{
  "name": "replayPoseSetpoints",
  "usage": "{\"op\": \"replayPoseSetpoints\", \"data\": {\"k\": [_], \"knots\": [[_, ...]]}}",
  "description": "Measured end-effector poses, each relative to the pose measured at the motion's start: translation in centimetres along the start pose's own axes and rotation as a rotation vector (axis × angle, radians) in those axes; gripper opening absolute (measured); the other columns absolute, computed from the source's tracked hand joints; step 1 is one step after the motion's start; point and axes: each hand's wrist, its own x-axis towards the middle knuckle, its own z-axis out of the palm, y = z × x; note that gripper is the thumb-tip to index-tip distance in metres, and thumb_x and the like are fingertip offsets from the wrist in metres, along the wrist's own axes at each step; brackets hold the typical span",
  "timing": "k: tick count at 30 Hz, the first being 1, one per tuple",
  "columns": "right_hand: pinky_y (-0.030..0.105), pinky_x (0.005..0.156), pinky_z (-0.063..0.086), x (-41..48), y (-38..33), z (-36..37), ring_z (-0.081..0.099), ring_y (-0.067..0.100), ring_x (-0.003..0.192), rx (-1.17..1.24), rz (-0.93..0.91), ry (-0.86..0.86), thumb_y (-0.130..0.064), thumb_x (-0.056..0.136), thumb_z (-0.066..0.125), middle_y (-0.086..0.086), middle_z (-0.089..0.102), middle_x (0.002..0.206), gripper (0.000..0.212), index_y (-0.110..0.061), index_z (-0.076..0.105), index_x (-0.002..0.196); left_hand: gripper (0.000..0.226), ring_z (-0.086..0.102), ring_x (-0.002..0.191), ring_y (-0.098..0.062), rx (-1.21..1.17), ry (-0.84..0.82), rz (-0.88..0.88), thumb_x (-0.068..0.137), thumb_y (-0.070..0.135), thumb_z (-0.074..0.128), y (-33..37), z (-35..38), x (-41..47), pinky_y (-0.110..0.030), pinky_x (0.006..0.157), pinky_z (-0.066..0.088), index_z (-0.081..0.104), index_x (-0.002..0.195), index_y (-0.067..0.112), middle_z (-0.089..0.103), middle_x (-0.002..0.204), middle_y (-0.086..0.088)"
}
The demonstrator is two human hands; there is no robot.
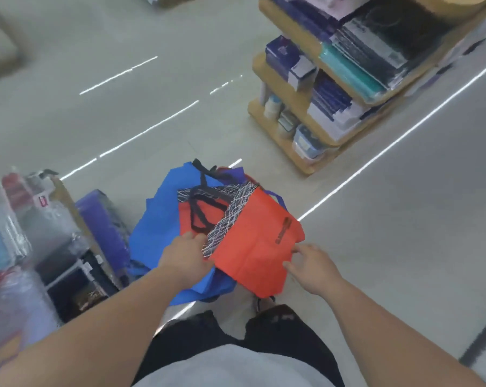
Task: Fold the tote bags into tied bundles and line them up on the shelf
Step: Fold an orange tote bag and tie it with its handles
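Note:
An orange-red tote bag with a black-and-white patterned band and black handles lies on top of a blue tote bag, both held above the floor in front of me. My left hand grips the orange bag's left edge at the patterned band. My right hand pinches the orange bag's lower right edge with thumb and fingers. More bags in blue and purple show behind the pile.
A wooden display shelf stocked with boxed and packed goods stands at the upper right. Another shelf with wrapped goods and a purple box is at the left. Pale floor lies between them.

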Motion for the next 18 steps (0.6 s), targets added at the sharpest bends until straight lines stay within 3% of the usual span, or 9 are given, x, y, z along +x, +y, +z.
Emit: {"op": "replayPoseSetpoints", "data": {"k": [8,13,18], "knots": [[0.034,0.1,0.048,16.5,0.2,-3.0,0.059,0.025,0.116,-0.136,-0.104,-0.205,-0.055,0.08,0.067,0.003,0.061,0.126,0.058,-0.028,0.059,0.131,0.057,0.05,0.123,-0.028,-0.048,-0.179,-0.232,0.089,0.045,0.058,1.3,4.1,8.9,-0.04,0.094,0.048,0.043,0.142,0.03,0.048,0.132,-0.001],[0.038,0.105,0.045,24.3,0.3,-0.2,0.054,0.031,0.124,-0.216,-0.11,-0.223,-0.049,0.087,0.066,0.01,0.052,0.138,0.067,-0.025,0.045,0.147,0.074,0.054,0.118,-0.032,-0.178,-0.233,-0.34,0.087,0.04,0.057,0.2,8.9,13.7,-0.042,0.09,0.05,0.026,0.153,0.038,0.046,0.13,-0.004],[0.042,0.107,0.044,29.0,0.2,3.1,0.052,0.037,0.127,-0.261,-0.116,-0.245,-0.048,0.089,0.065,0.016,0.048,0.141,0.076,-0.025,0.031,0.153,0.083,0.055,0.123,-0.032,-0.323,-0.234,-0.439,0.088,0.045,0.063,-1.7,13.6,15.4,-0.039,0.098,0.048,0.017,0.157,0.042,0.032,0.151,-0.003]]}}
